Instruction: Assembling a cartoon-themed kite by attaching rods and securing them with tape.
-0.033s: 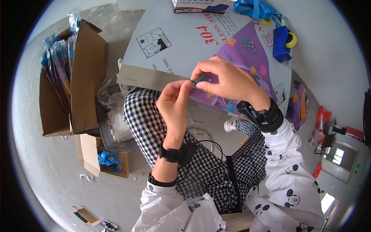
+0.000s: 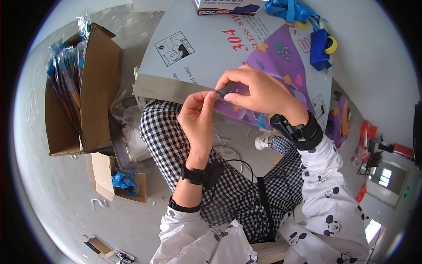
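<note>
Purple sheet [image 2: 281, 50] touches hands [image 2: 198, 116]; carton [image 2: 102, 88] holds packets [image 2: 69, 72].

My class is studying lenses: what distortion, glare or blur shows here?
Head view: fisheye bending, with a dark rim and bluish fringe; same head view: glare streaks the clear plastic sleeves at left, and a bright patch at lower right is blown white; head view again: the left hand and right hand look fairly sharp, though detail between them is too small to tell.
</note>
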### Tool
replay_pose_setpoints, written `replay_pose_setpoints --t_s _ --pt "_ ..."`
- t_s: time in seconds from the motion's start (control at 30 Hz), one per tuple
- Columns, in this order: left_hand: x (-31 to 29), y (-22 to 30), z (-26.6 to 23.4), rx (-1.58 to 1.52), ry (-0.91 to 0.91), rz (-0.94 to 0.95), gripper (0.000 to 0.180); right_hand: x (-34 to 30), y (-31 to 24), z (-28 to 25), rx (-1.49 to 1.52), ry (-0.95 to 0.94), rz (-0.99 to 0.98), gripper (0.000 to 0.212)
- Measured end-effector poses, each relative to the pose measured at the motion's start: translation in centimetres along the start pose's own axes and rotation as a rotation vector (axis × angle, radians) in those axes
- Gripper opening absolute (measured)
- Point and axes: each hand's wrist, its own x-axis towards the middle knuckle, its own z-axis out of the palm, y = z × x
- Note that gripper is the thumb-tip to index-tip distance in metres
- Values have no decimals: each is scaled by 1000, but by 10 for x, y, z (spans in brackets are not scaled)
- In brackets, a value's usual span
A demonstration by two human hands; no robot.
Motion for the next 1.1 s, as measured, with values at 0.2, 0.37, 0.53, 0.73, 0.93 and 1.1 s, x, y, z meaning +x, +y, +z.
replay_pose_setpoints --t_s 0.2,0.37,0.53,0.73,0.93,1.1 --pt "0 -7 8 73 -129 -29 9 -17 9 -1 69 102 85 29" --pt "10 -18 -10 81 -5 38 16 -71 5 16 -176 470 14 40" --pt "18 -11 1 178 108 43 30 -197 44 35 -224 540 329 47" --pt "41 -26 -20 410 52 5 32 -293 91 47 -403 508 543 62" --pt "99 25 39 650 -294 -50 16 -297 100 72 -489 502 583 66" --pt "150 97 142 806 -526 -22 20 -276 62 72 -148 358 493 53"
